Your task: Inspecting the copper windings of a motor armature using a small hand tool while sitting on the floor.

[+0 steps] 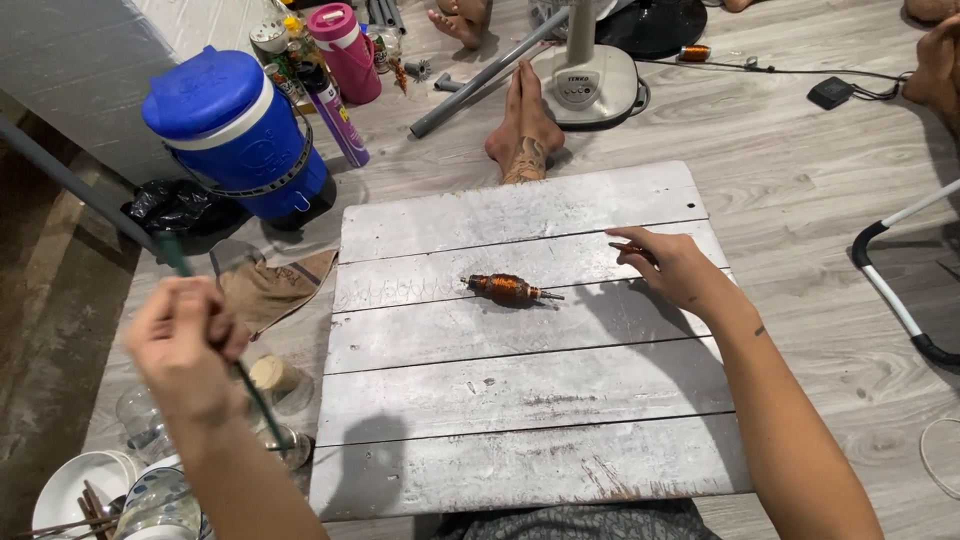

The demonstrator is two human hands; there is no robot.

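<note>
Left hand (185, 345) raised off the near-left corner of the grey plank board (520, 440), fist curled tight around a thin dark green rod (175, 255) that runs up and left out of the fist. Right hand (675, 265) stretched out flat near the board's right edge, palm down, fingers pinching a slim reddish stick (625, 247) against the planks. Copper-wound armature (505, 289) lying on its side around the board's middle, well apart from the left hand, near the right one but not touching.

Off the far-left corner: big blue jug with a white band (235, 130), a pink-lidded bottle (345, 50), a purple spray can (335, 105) leaning between them. Fan base (590, 80) past the far edge, somebody's bare foot (522, 125) beside it. Bowls and glasses (150, 490) off the near-left corner.
</note>
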